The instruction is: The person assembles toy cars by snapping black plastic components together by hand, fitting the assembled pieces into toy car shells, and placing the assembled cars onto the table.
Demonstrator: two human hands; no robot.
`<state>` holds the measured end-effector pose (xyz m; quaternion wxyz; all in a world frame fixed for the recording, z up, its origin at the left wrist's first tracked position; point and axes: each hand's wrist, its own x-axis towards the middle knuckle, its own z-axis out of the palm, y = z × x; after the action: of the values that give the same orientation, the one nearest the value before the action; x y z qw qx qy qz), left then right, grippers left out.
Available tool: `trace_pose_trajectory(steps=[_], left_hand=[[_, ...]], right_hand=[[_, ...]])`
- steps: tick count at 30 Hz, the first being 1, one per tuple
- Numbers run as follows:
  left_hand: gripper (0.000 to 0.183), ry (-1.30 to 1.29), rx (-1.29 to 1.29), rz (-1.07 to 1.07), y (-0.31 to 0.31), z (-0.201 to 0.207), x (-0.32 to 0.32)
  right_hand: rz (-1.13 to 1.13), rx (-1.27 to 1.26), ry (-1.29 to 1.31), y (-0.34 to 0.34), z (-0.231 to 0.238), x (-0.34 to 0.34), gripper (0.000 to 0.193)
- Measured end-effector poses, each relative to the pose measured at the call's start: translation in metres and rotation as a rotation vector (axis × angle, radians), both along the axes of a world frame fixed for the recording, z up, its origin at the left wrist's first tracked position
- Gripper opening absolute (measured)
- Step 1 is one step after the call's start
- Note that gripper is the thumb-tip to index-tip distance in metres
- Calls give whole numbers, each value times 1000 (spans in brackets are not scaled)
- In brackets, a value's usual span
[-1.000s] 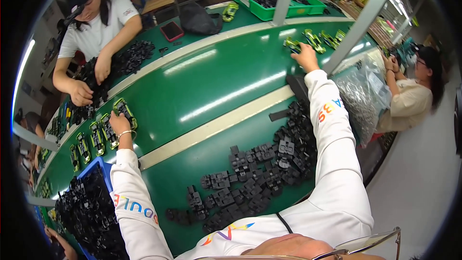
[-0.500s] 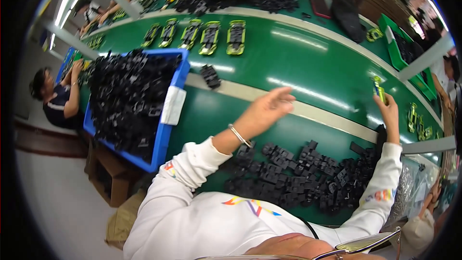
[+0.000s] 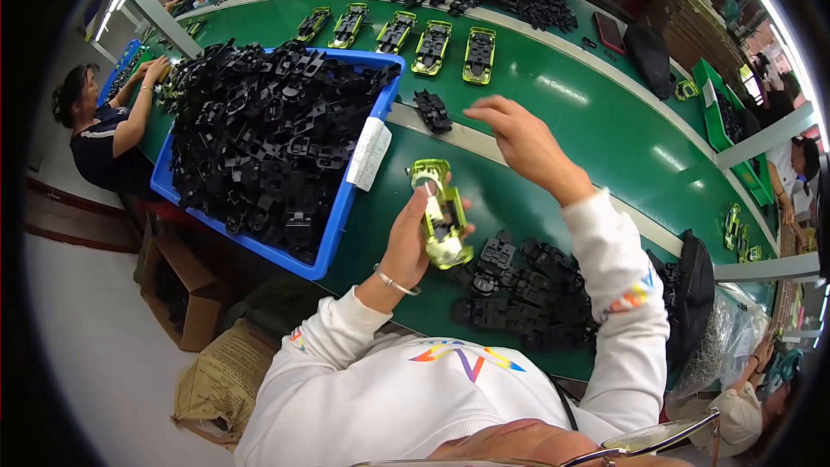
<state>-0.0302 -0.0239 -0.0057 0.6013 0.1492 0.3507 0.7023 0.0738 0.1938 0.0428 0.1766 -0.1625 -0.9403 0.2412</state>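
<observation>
Head view: the left hand [image 3: 408, 240] holds a bright yellow-green, car-shaped plastic shell [image 3: 443, 214] while the right hand [image 3: 529, 145] hovers with its fingers loosely extended, no object visible in them.
The shell is tilted above the green work surface [image 3: 406, 151], between the blue plastic bin [image 3: 339, 223] and the heap of black moulded plastic parts [image 3: 519, 290], thumb on one side, fingers curled around the other; near the right fingertips, apparently untouched, a single black blocky plastic piece [image 3: 431, 111] lies on the cream strip [image 3: 484, 143]. A light pinch could let the smooth shell twist or slip; a hasty right-hand reach could knock the black piece off the strip, and the white right sleeve [image 3: 618, 251], hanging close, could drag heaped parts.
</observation>
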Motion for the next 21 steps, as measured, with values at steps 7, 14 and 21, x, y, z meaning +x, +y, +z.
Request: trace_pose_trajectory(steps=[7,14,21], left_hand=[[60,-35,-19,45,-41,-11,-20],[60,-49,-27,41,-39,-16,-34],[51,-85,-58,128,-15,-10,-26]], right_hand=[[302,715,-179,26,-27,-94,46],[333,872,-124,42,-28,-102,20],[-59,161,-401,-17,36,-32,42]])
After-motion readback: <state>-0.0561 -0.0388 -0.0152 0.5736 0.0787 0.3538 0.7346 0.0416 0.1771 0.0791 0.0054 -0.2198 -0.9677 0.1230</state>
